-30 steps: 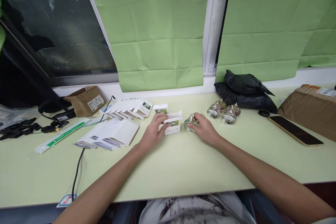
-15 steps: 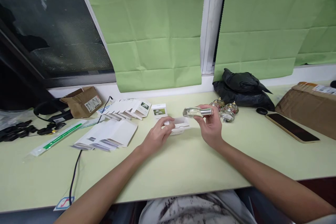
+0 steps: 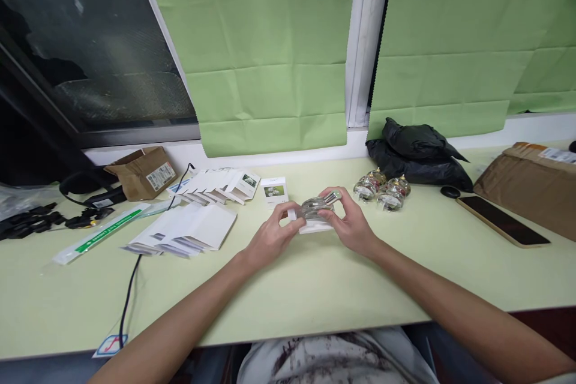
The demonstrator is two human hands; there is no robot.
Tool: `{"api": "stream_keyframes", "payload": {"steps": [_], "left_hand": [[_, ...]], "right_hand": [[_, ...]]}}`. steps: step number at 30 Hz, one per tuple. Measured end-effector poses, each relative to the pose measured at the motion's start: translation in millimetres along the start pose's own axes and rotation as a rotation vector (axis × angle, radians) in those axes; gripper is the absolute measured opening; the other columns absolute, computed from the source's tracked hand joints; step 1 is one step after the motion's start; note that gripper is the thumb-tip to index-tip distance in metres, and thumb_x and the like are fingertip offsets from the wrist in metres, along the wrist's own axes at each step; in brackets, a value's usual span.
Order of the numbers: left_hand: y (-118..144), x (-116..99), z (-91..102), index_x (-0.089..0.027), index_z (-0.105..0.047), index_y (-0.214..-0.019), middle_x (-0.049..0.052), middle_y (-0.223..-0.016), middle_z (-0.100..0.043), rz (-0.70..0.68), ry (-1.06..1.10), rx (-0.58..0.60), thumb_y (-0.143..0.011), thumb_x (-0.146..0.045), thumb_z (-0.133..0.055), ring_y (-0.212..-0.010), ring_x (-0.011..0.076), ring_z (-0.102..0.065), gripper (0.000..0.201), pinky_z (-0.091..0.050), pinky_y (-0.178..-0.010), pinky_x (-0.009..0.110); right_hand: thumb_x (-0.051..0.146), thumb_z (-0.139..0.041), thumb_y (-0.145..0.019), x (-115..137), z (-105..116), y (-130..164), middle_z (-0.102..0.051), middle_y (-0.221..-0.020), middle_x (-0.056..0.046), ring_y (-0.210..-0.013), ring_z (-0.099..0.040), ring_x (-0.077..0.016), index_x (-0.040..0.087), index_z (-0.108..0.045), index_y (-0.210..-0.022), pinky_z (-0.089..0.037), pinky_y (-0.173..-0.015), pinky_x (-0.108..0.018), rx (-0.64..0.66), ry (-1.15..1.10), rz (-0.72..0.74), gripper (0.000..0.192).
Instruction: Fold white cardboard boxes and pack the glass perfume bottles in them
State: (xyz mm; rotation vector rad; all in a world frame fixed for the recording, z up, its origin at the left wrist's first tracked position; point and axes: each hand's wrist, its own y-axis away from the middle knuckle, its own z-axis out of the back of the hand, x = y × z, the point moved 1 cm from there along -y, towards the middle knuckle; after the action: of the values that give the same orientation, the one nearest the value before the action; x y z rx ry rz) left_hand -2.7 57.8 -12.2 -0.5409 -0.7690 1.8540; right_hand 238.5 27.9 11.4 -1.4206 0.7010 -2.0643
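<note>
Glass bottle point(image 3: 312, 208) aslant, long axis sideways, cap point(image 3: 333, 196) rightward

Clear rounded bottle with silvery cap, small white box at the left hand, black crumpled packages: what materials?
Clear rounded bottle: probably glass, glossy; see-through with bright highlights, though clear plastic is possible.
Silvery cylindrical cap: metal or metallised plastic; reflective shine.
Small white rectangular box: likely thin card, matte; flat panel, straight edge.
Black crumpled packages: probably plastic film, low sheen; wrinkled surface, soft highlights.
</note>
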Motion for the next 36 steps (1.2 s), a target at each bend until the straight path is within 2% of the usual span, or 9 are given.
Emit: {"api": "stream_keyframes", "payload": {"steps": [3, 5, 8, 11, 17, 22, 26, 31, 36], "left_hand": [[-1, -3, -2.7, -0.033, -0.040, -0.140, 0.013, -0.146, -0.046, 0.049, 0.179, -0.079, -0.097, -0.005, -0.057, -0.136, 0.0245, -0.052, 0.054, -0.054, -0.103, 0.043], [-3, -6, -3.8, -0.032, -0.033, -0.145, 0.013, -0.144, -0.051, 0.207, 0.304, -0.089, -0.094, -0.011, -0.064, -0.133, 0.0252, -0.056, 0.063, -0.053, -0.105, 0.045], [-7, -11, -5.6, -0.026, -0.045, -0.141, 0.011, -0.134, -0.062, 0.499, 0.435, 0.045, -0.092, -0.020, -0.069, -0.122, 0.0261, -0.063, 0.055, -0.053, -0.102, 0.042], [-11, -15, -7.5, -0.021, -0.059, -0.129, 0.009, -0.121, -0.070, 0.641, 0.590, 0.150, -0.093, -0.029, -0.069, -0.105, 0.0241, -0.068, 0.038, -0.055, -0.088, 0.034], [-13, -15, -7.9, -0.019, -0.067, -0.111, 0.005, -0.107, -0.072, 0.619, 0.632, 0.122, -0.092, -0.031, -0.070, -0.096, 0.0209, -0.067, 0.022, -0.051, -0.082, 0.029], [-12, -15, -7.1, -0.019, -0.064, -0.102, 0.004, -0.100, -0.069, 0.625, 0.673, 0.137, -0.093, -0.027, -0.067, -0.094, 0.0201, -0.066, 0.013, -0.051, -0.082, 0.029], [-14, -16, -7.8, -0.018, -0.064, -0.102, 0.005, -0.103, -0.069, 0.651, 0.769, 0.150, -0.091, -0.029, -0.070, -0.094, 0.0200, -0.066, 0.017, -0.053, -0.080, 0.029], [-17, -16, -7.0, -0.017, -0.069, -0.106, 0.007, -0.106, -0.071, 0.700, 0.782, 0.156, -0.092, -0.038, -0.072, -0.096, 0.0221, -0.066, 0.026, -0.055, -0.084, 0.031], [-18, -17, -5.0, -0.017, -0.070, -0.116, 0.008, -0.110, -0.074, 0.749, 0.791, 0.179, -0.094, -0.044, -0.070, -0.098, 0.0241, -0.068, 0.035, -0.055, -0.087, 0.034]], "right_hand": [[0.036, -0.061, -0.102, 2, 0, -1, -0.065, -0.112, -0.006, -0.103, -0.062, -0.0247, 0.026, -0.059, -0.121, -0.049, -0.091, -0.038, 0.083, -0.017, -0.007, 0.022], [0.035, -0.062, -0.102, 3, 0, -1, -0.065, -0.109, -0.005, -0.099, -0.062, -0.0236, 0.027, -0.060, -0.121, -0.049, -0.088, -0.037, 0.106, -0.029, -0.010, 0.021], [0.034, -0.063, -0.102, 5, 0, -2, -0.065, -0.109, -0.005, -0.099, -0.061, -0.0238, 0.027, -0.061, -0.121, -0.048, -0.090, -0.038, 0.126, -0.024, 0.016, 0.020], [0.033, -0.063, -0.102, 7, -2, -1, -0.065, -0.110, -0.006, -0.101, -0.060, -0.0248, 0.027, -0.062, -0.121, -0.048, -0.091, -0.040, 0.167, 0.002, 0.050, 0.021], [0.031, -0.055, -0.106, 10, -4, 1, -0.065, -0.112, -0.008, -0.106, -0.059, -0.0256, 0.028, -0.063, -0.122, -0.049, -0.094, -0.041, 0.223, -0.001, 0.107, 0.018], [0.032, -0.055, -0.106, 14, -3, 0, -0.061, -0.116, -0.009, -0.109, -0.060, -0.0252, 0.027, -0.065, -0.123, -0.051, -0.094, -0.040, 0.241, -0.021, 0.058, 0.020], [0.034, -0.052, -0.107, 13, -3, 1, -0.060, -0.116, -0.009, -0.111, -0.060, -0.0247, 0.028, -0.063, -0.129, -0.052, -0.096, -0.040, 0.224, -0.014, 0.043, 0.025], [0.034, -0.051, -0.108, 5, -2, 6, -0.064, -0.129, -0.009, -0.119, -0.061, -0.0257, 0.030, -0.050, -0.143, -0.049, -0.107, -0.046, 0.076, -0.019, 0.071, 0.035], [0.038, -0.047, -0.109, 4, 1, 6, -0.065, -0.137, -0.009, -0.128, -0.059, -0.0286, 0.031, -0.054, -0.142, -0.048, -0.110, -0.050, 0.133, 0.072, 0.139, 0.035]]}}
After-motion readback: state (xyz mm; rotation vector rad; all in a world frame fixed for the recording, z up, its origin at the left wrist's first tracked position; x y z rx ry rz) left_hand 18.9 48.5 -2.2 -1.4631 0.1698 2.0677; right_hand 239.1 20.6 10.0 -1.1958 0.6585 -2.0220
